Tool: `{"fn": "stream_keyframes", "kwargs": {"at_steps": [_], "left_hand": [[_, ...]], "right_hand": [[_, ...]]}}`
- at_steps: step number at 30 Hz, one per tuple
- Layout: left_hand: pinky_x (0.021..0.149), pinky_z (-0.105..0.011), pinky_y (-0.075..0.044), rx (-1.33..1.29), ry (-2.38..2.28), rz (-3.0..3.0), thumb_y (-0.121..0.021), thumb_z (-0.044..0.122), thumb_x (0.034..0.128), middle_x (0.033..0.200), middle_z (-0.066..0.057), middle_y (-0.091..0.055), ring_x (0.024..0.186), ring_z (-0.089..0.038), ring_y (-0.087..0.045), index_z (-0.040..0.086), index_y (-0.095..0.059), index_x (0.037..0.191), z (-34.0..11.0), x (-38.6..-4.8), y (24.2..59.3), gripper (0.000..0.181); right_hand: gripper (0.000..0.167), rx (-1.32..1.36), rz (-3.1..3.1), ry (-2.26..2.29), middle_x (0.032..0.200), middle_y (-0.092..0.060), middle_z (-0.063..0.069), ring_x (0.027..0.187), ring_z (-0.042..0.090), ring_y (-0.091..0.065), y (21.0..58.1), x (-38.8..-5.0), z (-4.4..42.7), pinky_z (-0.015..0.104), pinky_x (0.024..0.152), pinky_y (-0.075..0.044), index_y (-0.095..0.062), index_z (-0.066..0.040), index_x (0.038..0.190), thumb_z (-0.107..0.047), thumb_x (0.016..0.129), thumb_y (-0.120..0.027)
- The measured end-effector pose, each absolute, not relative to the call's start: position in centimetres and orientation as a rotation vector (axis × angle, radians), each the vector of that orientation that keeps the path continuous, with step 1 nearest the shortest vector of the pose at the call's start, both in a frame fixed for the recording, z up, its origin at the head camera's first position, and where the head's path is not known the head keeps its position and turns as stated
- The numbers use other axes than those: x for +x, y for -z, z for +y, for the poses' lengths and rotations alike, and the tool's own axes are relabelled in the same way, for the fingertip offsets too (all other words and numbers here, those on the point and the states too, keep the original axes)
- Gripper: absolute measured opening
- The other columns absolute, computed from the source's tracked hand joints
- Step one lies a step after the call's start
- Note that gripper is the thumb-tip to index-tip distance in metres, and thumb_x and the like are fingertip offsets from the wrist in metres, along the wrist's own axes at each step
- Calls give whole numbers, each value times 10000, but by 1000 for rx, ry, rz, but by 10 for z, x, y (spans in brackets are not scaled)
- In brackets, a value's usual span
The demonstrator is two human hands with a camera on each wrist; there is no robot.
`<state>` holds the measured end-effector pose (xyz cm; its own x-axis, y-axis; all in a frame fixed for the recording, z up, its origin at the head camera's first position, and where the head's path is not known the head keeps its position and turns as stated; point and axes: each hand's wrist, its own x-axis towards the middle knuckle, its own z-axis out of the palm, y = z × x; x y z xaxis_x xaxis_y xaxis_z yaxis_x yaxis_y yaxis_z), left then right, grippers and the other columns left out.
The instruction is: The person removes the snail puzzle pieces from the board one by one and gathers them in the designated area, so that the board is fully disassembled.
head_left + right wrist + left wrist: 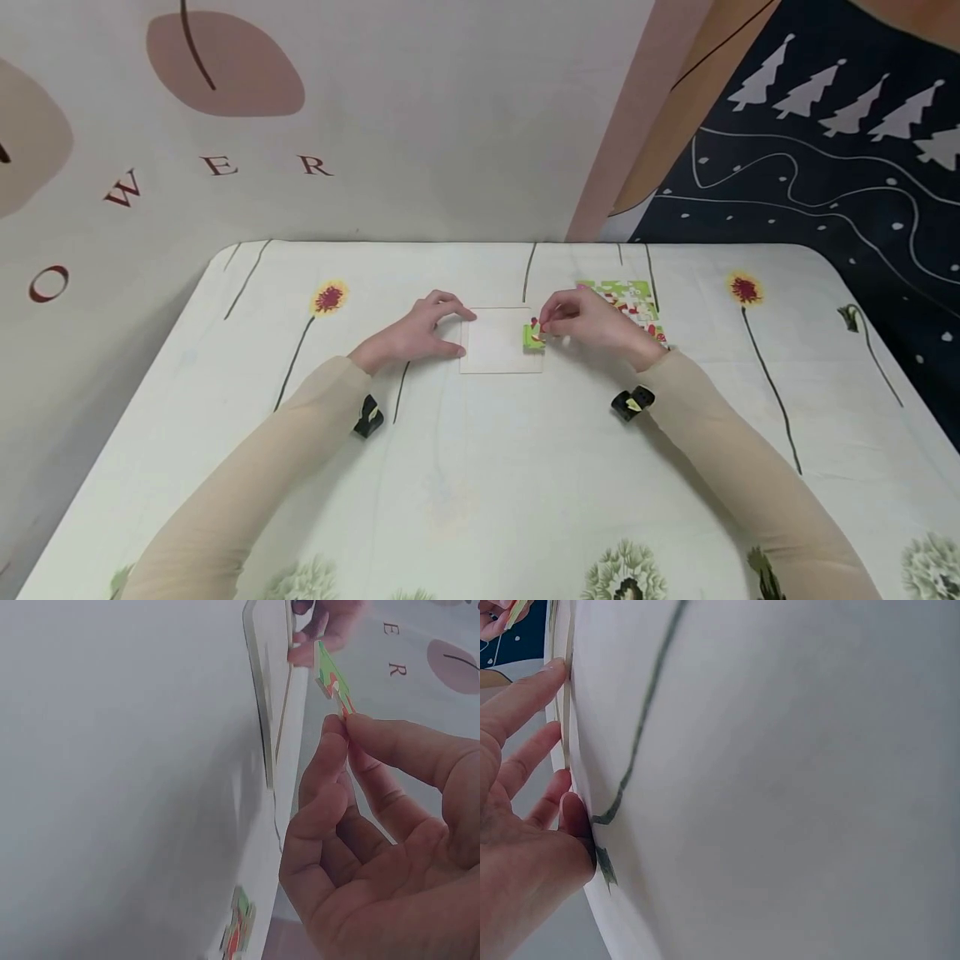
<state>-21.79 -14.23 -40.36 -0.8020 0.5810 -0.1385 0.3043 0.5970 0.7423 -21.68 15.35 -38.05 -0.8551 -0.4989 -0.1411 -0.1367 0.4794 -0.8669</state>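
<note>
A flat, pale rectangular puzzle board [495, 340] with a thin brown border lies on the table in the head view. My left hand [417, 330] rests at its left edge, thumb and fingers spread apart. Over the board's right edge, my right hand [591, 320] pinches a green puzzle piece [533, 338] with red marks between thumb and fingertips. The right wrist view shows this puzzle piece [330, 675] held tilted above the surface, apart from the board [268, 682]. Several green, white and red puzzle pieces [626, 293] lie partly hidden behind the right hand and forearm.
A white cloth printed with flowers covers the table [480, 467]. Behind its far edge hangs a pale printed backdrop [450, 150], with a dark tree-patterned part [810, 167] at the right. A black wrist camera [632, 403] sits below the right wrist, another wrist camera [368, 417] below the left.
</note>
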Motion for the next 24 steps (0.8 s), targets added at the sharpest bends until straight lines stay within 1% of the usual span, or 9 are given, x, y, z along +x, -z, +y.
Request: {"fn": "stream_keyframes", "kwargs": {"at_steps": [3, 6, 10, 12, 14, 16, 19, 22, 24], "left_hand": [[980, -493, -321, 713, -1042, 2460, -745, 120, 832, 1416, -183, -319, 1268, -390, -267, 62, -581, 1297, -142, -218, 404, 496], [976, -492, -319, 710, -1039, 2462, -745, 120, 832, 1415, -181, -320, 1267, -389, -268, 65, -583, 1295, -142, -218, 403, 494], [980, -504, -311, 701, -1040, 2455, -745, 119, 829, 1416, -181, -319, 1273, -392, -262, 65, -585, 1293, -141, -218, 401, 494], [981, -511, -307, 696, -1041, 2453, -746, 120, 827, 1417, -182, -319, 1275, -394, -260, 64, -587, 1291, -141, -218, 400, 493], [983, -515, -303, 690, -1035, 2455, -746, 125, 829, 1417, -180, -319, 1275, -395, -258, 67, -587, 1290, -141, -218, 400, 492], [983, -516, -304, 686, -1028, 2460, -748, 125, 829, 1416, -178, -321, 1274, -394, -261, 70, -589, 1289, -141, -219, 401, 490], [985, -512, -308, 675, -1019, 2466, -753, 119, 826, 1418, -174, -319, 1275, -389, -261, 74, -591, 1288, -140, -219, 400, 492], [985, -512, -312, 669, -1014, 2466, -754, 111, 824, 1423, -178, -312, 1275, -388, -258, 71, -589, 1290, -140, -219, 400, 496], [986, -515, -315, 670, -1010, 2469, -754, 112, 824, 1426, -185, -308, 1276, -393, -257, 67, -587, 1291, -139, -218, 401, 497]], "right_hand": [[74, -522, 2368, 1339, 883, -683, 105, 806, 171, -609, 380, -218, 161, 337, 818, -398, -657, 30, 955, 9, 896, -617], [83, -484, 2381, 1330, 921, -680, 95, 827, 166, -605, 379, -219, 168, 322, 748, -431, -659, 17, 969, -26, 903, -635], [88, -448, 2407, 1299, 936, -681, 102, 864, 225, -603, 377, -219, 177, 309, 729, -426, -663, 9, 973, -46, 907, -642], [90, -445, 2414, 1287, 956, -676, 155, 1012, 272, -590, 376, -219, 181, 302, 714, -412, -662, 13, 972, -47, 910, -638], [92, -444, 2418, 1281, 1110, -647, 204, 1191, 303, -519, 375, -219, 186, 295, 688, -400, -660, 18, 970, -47, 910, -636], [89, -433, 2418, 1275, 1215, -600, 239, 1251, 311, -472, 375, -219, 189, 286, 654, -392, -659, 21, 966, -45, 911, -634], [88, -422, 2435, 1257, 1212, -606, 218, 1091, 278, -562, 375, -218, 195, 282, 627, -408, -660, 16, 968, -46, 910, -634], [100, -402, 2446, 1231, 985, -667, 152, 817, 217, -552, 375, -218, 201, 284, 628, -432, -661, 12, 980, -57, 910, -639], [113, -388, 2447, 1213, 953, -669, 111, 775, 187, -540, 375, -218, 205, 289, 625, -432, -659, 15, 990, -61, 908, -643]]}}
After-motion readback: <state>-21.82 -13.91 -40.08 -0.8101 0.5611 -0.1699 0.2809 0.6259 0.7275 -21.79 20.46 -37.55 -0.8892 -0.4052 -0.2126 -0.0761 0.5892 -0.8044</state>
